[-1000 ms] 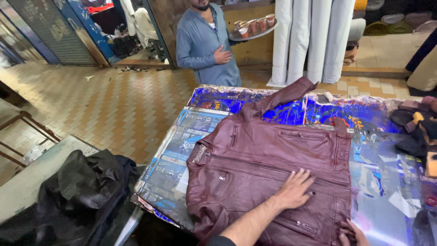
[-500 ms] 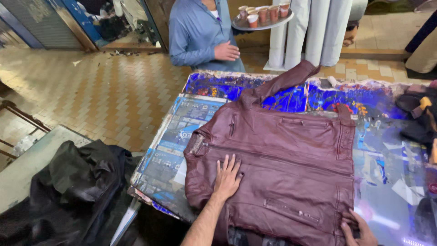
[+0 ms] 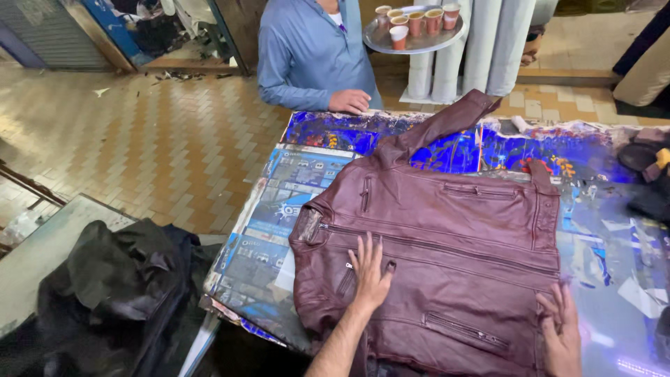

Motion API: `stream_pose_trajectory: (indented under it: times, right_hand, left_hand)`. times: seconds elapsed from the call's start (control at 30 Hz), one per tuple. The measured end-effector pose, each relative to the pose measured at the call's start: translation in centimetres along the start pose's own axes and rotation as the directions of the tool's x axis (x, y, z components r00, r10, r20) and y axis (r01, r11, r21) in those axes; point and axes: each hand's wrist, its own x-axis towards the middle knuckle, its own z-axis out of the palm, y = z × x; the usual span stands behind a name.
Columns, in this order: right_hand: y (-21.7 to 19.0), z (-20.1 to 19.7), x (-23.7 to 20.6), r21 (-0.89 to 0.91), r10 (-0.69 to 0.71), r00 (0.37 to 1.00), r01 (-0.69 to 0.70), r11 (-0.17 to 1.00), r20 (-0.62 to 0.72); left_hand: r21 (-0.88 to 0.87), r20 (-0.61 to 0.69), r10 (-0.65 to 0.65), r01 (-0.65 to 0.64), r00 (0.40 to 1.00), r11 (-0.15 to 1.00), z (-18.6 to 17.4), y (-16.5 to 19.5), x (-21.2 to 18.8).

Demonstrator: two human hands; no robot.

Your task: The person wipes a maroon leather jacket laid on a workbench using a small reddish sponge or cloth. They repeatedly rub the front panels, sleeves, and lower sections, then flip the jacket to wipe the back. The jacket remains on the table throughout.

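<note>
A maroon leather jacket (image 3: 447,237) lies spread flat on a table covered with blue printed sheets (image 3: 300,188), one sleeve stretched toward the far edge. My left hand (image 3: 370,272) presses flat on the jacket's front near the collar and the central zip, fingers apart. At the jacket's lower hem on the right, my right hand (image 3: 562,331) rests with its fingers curled on the leather edge.
A person in a blue shirt (image 3: 310,52) stands at the table's far side, carrying a metal tray of cups (image 3: 415,28). A black jacket (image 3: 105,293) lies heaped on a grey surface at the left. Dark items (image 3: 645,174) sit at the right edge. White rolls (image 3: 481,42) stand behind.
My left hand has slid left across the jacket, from the lower middle toward the collar side. The view has tilted down and closer. The person with the tray has come nearer the table.
</note>
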Motion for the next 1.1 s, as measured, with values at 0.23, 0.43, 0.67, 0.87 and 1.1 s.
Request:
stream_pose_trajectory:
  times: [0.23,0.43,0.67,0.87,1.1]
  right_hand:
    - [0.7,1.1,-2.1,-0.815,-0.192,0.981,0.142,0.562,0.039]
    - [-0.3,1.7,-3.1,-0.837,-0.172,0.985,0.102,0.538,0.009]
    - [-0.4,1.5,-2.4,-0.835,-0.228,0.973,0.105,0.540,-0.025]
    - [-0.8,1.4,-2.4,-0.782,-0.252,0.967,0.143,0.606,-0.018]
    - [-3.5,1.5,-2.8,-0.751,-0.251,0.968,0.163,0.640,-0.003]
  left_hand:
    - [0.227,0.233,-0.047,-0.007,0.971,0.974,-2.0,-0.3,0.1]
    - [0.218,0.190,0.006,-0.048,0.982,0.975,-2.1,-0.9,-0.5]
    - [0.204,0.184,0.008,-0.046,0.983,0.978,-2.5,-0.1,-0.2]
    - [0.207,0.179,-0.006,-0.032,0.984,0.978,-2.3,-0.2,-0.4]
    - [0.265,0.190,0.002,-0.053,0.982,0.963,-1.2,0.1,-0.7]
